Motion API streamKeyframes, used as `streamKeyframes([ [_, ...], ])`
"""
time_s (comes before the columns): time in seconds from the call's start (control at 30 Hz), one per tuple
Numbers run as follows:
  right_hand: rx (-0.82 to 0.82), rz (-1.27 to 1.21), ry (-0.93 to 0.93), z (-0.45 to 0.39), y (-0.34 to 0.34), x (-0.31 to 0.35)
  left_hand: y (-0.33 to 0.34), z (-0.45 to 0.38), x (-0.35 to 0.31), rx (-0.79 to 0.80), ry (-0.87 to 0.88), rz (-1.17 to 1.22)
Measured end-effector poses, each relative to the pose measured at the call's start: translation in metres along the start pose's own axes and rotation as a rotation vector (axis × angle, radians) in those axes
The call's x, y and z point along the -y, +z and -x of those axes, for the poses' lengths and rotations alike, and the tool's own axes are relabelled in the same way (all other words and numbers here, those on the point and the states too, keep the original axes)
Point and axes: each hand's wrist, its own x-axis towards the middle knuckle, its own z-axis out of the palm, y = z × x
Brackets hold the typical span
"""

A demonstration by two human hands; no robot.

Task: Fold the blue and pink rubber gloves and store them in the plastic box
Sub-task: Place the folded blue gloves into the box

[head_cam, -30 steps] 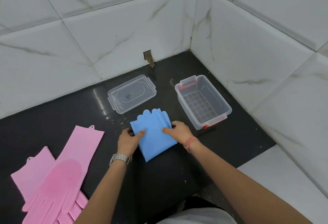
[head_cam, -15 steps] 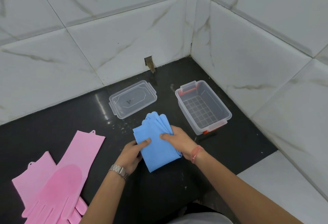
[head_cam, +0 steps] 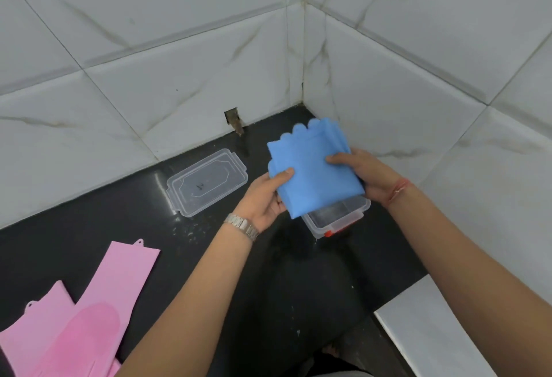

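Note:
The folded blue gloves (head_cam: 310, 167) are held in the air above the clear plastic box (head_cam: 334, 220), hiding most of it. My left hand (head_cam: 263, 197) pinches their left edge with the thumb on top. My right hand (head_cam: 363, 172) grips their right edge. Only the box's near end with its red latch shows below the gloves. The pink gloves (head_cam: 89, 311) lie flat and unfolded on the black counter at the lower left.
The box's clear lid (head_cam: 206, 187) lies on the black counter (head_cam: 74, 227) left of the box. Marble-tiled walls meet in a corner just behind the box. A white ledge (head_cam: 433, 329) borders the counter at the lower right.
Both hands have lifted the folded blue gloves off the counter and carried them right and back, over the box. The pink gloves and lid have not moved.

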Motion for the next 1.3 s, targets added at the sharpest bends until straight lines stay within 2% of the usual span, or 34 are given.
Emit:
streamKeyframes([
  [0.07, -0.087, 0.090, 0.090, -0.014, -0.013, -0.008, 0.007, -0.013, 0.003, -0.131, -0.040, -0.108],
  [0.17, -0.173, 0.307, 0.166, -0.026, -0.022, -0.022, 0.010, -0.026, 0.014, -0.212, -0.037, -0.251],
  [0.27, -0.212, 0.502, 0.108, -0.032, -0.021, -0.032, 0.011, -0.031, 0.021, -0.313, 0.039, -0.475],
  [0.37, -0.287, 0.769, 0.014, -0.036, -0.015, -0.036, 0.018, -0.032, 0.023, -0.395, 0.148, -0.882],
  [0.47, -0.315, 0.858, -0.074, -0.041, -0.012, -0.037, 0.024, -0.034, 0.024, -0.432, 0.200, -1.134],
  [0.6, -0.302, 0.797, -0.191, -0.046, -0.014, -0.025, 0.024, -0.033, 0.021, -0.418, 0.242, -1.018],
  [0.73, -0.295, 0.844, -0.137, -0.057, -0.015, -0.024, 0.021, -0.035, 0.020, -0.451, 0.261, -0.967],
  [0.87, -0.321, 0.942, -0.088, -0.061, -0.009, -0.035, 0.021, -0.041, 0.024, -0.498, 0.239, -1.193],
  [1.1, -0.382, 1.208, -0.091, -0.059, 0.006, -0.047, 0.020, -0.051, 0.031, -0.458, 0.243, -1.509],
  [1.3, -0.400, 1.161, -0.186, -0.059, 0.016, -0.061, 0.020, -0.054, 0.037, -0.582, 0.369, -1.762],
])
